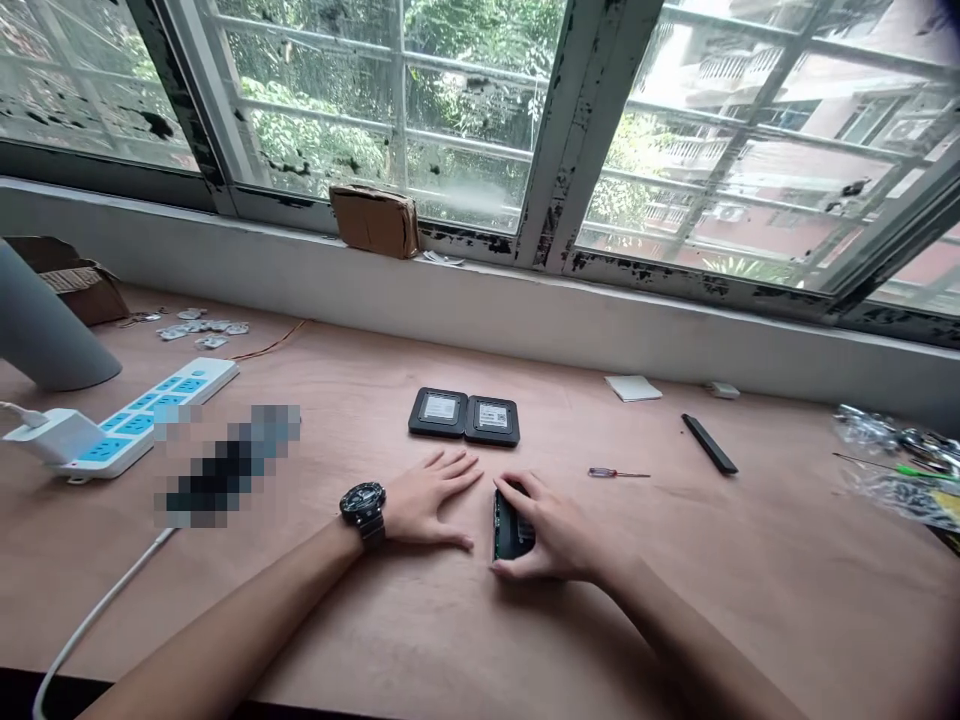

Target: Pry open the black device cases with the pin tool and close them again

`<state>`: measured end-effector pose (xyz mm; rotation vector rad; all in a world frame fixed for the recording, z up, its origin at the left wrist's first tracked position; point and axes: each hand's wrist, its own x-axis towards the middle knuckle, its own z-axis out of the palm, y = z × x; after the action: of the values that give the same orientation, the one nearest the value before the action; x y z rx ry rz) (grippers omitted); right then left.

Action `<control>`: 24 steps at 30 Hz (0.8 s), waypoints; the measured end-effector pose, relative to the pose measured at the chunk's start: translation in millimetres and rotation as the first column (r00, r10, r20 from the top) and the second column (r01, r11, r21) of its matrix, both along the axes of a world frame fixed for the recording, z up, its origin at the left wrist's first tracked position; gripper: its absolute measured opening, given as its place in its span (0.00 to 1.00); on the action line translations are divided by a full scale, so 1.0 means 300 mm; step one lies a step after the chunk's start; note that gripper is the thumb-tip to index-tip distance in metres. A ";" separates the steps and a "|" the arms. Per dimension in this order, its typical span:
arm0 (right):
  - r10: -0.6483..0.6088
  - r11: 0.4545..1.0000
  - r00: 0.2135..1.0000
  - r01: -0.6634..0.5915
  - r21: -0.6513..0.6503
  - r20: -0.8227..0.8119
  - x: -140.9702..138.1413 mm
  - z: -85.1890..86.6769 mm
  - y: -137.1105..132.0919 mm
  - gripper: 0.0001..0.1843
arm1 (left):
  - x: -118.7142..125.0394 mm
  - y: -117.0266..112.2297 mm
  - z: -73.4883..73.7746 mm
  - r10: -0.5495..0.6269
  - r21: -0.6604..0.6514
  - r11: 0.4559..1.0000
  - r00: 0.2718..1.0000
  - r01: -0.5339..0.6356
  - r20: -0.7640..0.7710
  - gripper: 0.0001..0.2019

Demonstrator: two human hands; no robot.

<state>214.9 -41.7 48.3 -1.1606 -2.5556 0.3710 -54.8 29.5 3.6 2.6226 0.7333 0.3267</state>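
Observation:
My left hand lies flat on the table, fingers spread, with nothing in it. A black watch is on that wrist. Just right of its thumb, my right hand grips a flat black electronic device between thumb and fingers. Small green parts, like a circuit board's edge, show along the device's left side; the hand covers much of the rest. Beyond both hands, two square black cases with white labels lie side by side, touching. A small screwdriver with a red and clear handle rests to the right.
At left are a white power strip with a plugged-in charger, a blurred-out object with a white cable, and a grey cylinder. A black bar, white paper and plastic bags lie right. A cardboard box stands on the sill.

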 end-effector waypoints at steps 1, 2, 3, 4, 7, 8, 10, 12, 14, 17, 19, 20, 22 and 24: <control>0.004 1.000 1.000 -0.004 0.002 0.015 -0.003 -0.018 0.004 0.55 | -0.003 0.000 0.001 -0.005 -0.006 1.000 1.000 0.005 0.003 0.53; 0.007 1.000 1.000 -0.007 0.006 0.026 -0.004 -0.032 0.006 0.55 | -0.005 -0.001 0.001 -0.008 -0.011 1.000 1.000 0.008 0.005 0.53; 0.008 1.000 0.999 -0.009 0.011 0.034 -0.003 -0.042 0.008 0.55 | -0.006 -0.001 0.002 -0.007 -0.015 1.000 1.000 0.008 0.007 0.53; 0.009 1.000 0.999 -0.010 0.018 0.040 -0.002 -0.049 0.008 0.55 | -0.007 -0.001 0.003 -0.005 -0.017 1.000 1.000 0.005 0.009 0.53; 0.014 1.000 0.999 -0.016 0.026 0.051 0.000 -0.053 0.007 0.55 | -0.006 -0.002 0.004 0.004 -0.016 1.000 1.000 -0.004 0.008 0.53; 0.018 1.000 0.998 -0.020 0.024 0.053 0.001 -0.052 0.007 0.55 | -0.005 -0.002 0.004 0.006 -0.015 1.000 1.000 -0.006 0.002 0.53; 0.027 0.999 0.998 -0.028 0.019 0.058 0.001 -0.048 0.007 0.54 | -0.005 -0.003 0.005 0.005 -0.015 1.000 1.000 -0.005 -0.013 0.53; 0.036 0.999 0.997 -0.036 0.014 0.061 0.002 -0.045 0.007 0.54 | -0.004 -0.003 0.007 0.006 -0.012 1.000 1.000 -0.006 -0.027 0.54; 0.042 0.999 0.997 -0.042 0.012 0.066 0.003 -0.044 0.007 0.55 | -0.003 -0.003 0.009 0.010 -0.007 1.000 0.999 -0.010 -0.034 0.54; 0.047 0.999 0.996 -0.048 0.015 0.075 0.005 -0.042 0.005 0.57 | -0.003 -0.003 0.011 0.015 -0.002 1.000 0.999 -0.015 -0.037 0.54; 0.051 0.998 0.995 -0.053 0.018 0.082 0.005 -0.039 0.003 0.58 | -0.003 -0.003 0.010 0.014 0.000 1.000 0.999 -0.014 -0.041 0.53; 0.055 0.998 0.995 -0.056 0.016 0.086 0.004 -0.037 0.002 0.58 | -0.003 -0.003 0.009 0.012 0.002 1.000 0.999 -0.012 -0.042 0.53; 0.064 0.998 0.994 -0.065 0.013 0.087 0.003 -0.030 0.000 0.57 | -0.004 -0.002 0.006 0.005 0.007 1.000 0.999 -0.005 -0.039 0.53; 0.073 0.997 0.994 -0.074 0.005 0.079 0.001 -0.023 -0.001 0.57 | -0.005 -0.001 0.003 -0.002 0.016 1.000 1.000 0.002 -0.023 0.53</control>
<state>215.2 -41.9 41.4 -1.1018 -2.6711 0.3382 -56.2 29.3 4.4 2.6462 0.7384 0.3040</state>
